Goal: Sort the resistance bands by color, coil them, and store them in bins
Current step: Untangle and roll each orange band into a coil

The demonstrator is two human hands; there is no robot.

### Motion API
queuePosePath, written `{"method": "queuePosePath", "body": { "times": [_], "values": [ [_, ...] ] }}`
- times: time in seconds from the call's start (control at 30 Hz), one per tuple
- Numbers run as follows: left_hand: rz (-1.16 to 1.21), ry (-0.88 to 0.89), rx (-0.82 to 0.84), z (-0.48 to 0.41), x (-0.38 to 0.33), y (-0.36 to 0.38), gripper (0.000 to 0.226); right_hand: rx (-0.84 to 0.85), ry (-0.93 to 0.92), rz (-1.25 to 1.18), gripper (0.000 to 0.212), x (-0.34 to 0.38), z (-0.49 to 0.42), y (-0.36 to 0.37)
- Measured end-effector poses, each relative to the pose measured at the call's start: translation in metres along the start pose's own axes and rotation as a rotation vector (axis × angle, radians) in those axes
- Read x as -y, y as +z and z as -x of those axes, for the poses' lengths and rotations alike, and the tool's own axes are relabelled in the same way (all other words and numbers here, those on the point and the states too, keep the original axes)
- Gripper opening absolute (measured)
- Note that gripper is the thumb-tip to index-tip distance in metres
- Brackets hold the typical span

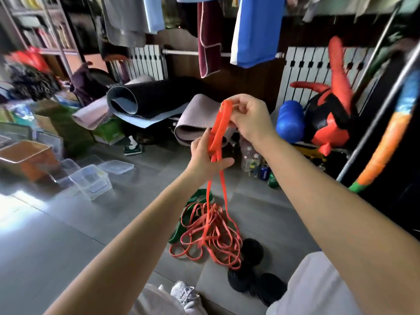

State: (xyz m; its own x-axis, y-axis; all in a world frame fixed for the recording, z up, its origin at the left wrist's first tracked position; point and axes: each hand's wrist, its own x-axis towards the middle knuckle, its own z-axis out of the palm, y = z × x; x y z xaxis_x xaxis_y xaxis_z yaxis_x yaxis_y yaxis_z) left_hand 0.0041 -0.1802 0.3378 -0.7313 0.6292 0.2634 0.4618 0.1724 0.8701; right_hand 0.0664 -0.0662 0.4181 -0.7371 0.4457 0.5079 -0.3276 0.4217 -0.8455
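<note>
Head view, right hand: the right hand [248, 120] is raised and its fingertips pinch the top fold of the orange band [217, 133], which keeps the stacked turns from slipping apart.
Head view, left hand: the left hand [208, 156] sits just below with mostly straight fingers. The band's folds lie across its palm, so it seems to act as a form to wind around rather than a clamp.
Head view, band in hand: two strands hang from between the hands down to the floor. Judging by this, only the upper part is coiled.
Head view, floor pile: the tail runs into a loose tangle of orange bands [211, 233], which lies partly on a green band [196, 197]. The colours are not yet fully separated.
Head view, bins: the clear bins [89, 180] stand well apart to the left, and I cannot make out any bands in them.
Head view, next need: probably drawing up the slack without dragging the whole tangle along.
</note>
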Motion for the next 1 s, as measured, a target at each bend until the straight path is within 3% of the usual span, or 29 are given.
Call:
{"method": "queuePosePath", "body": {
  "times": [0.03, 0.07, 0.17, 0.23, 0.3, 0.47, 0.53, 0.63, 0.67, 0.73, 0.8, 0.93, 1.0],
  "values": [
    [0.029, -0.024, -0.034, 0.006, 0.005, 0.012, 0.09, -0.004, -0.008, -0.004, 0.017, 0.006, 0.004, -0.002],
    [0.077, -0.038, -0.097, 0.014, 0.011, 0.023, 0.087, -0.012, -0.015, -0.029, 0.015, 0.012, 0.007, -0.003],
    [0.137, -0.131, -0.269, 0.03, 0.038, 0.049, 0.035, -0.074, -0.058, -0.103, 0.014, 0.024, 0.015, -0.012],
    [-0.036, -0.243, -0.185, 0.035, 0.061, 0.054, 0.013, -0.105, -0.065, -0.123, 0.016, 0.028, 0.018, -0.018],
    [-0.008, -0.338, -0.099, 0.042, 0.077, 0.055, 0.024, -0.137, -0.044, -0.059, 0.018, 0.025, 0.021, -0.025],
    [0.548, -0.405, -0.135, 0.045, 0.062, 0.037, 0.018, -0.22, 0.058, -0.006, 0.016, 0.007, 0.032, -0.039],
    [0.368, -0.316, -0.082, 0.04, 0.051, 0.033, 0.006, -0.266, 0.107, -0.071, 0.017, 0.007, 0.03, -0.039],
    [0.022, -0.19, 0.085, 0.043, 0.05, 0.052, 0.054, -0.289, 0.188, -0.222, 0.021, 0.013, 0.023, -0.036],
    [0.004, -0.17, 0.136, 0.046, 0.052, 0.064, 0.053, -0.275, 0.206, -0.255, 0.023, 0.016, 0.022, -0.035],
    [-0.042, -0.118, 0.201, 0.055, 0.06, 0.088, 0.02, -0.235, 0.224, -0.247, 0.024, 0.021, 0.022, -0.034],
    [-0.037, -0.179, 0.224, 0.064, 0.073, 0.109, 0.009, -0.224, 0.239, -0.246, 0.023, 0.028, 0.023, -0.038],
    [0.165, -0.38, 0.211, 0.089, 0.099, 0.133, 0.037, -0.234, 0.267, -0.429, 0.017, 0.045, 0.022, -0.057],
    [0.131, -0.409, 0.196, 0.089, 0.106, 0.136, 0.065, -0.201, 0.26, -0.426, 0.016, 0.05, 0.023, -0.064]
  ]
}}
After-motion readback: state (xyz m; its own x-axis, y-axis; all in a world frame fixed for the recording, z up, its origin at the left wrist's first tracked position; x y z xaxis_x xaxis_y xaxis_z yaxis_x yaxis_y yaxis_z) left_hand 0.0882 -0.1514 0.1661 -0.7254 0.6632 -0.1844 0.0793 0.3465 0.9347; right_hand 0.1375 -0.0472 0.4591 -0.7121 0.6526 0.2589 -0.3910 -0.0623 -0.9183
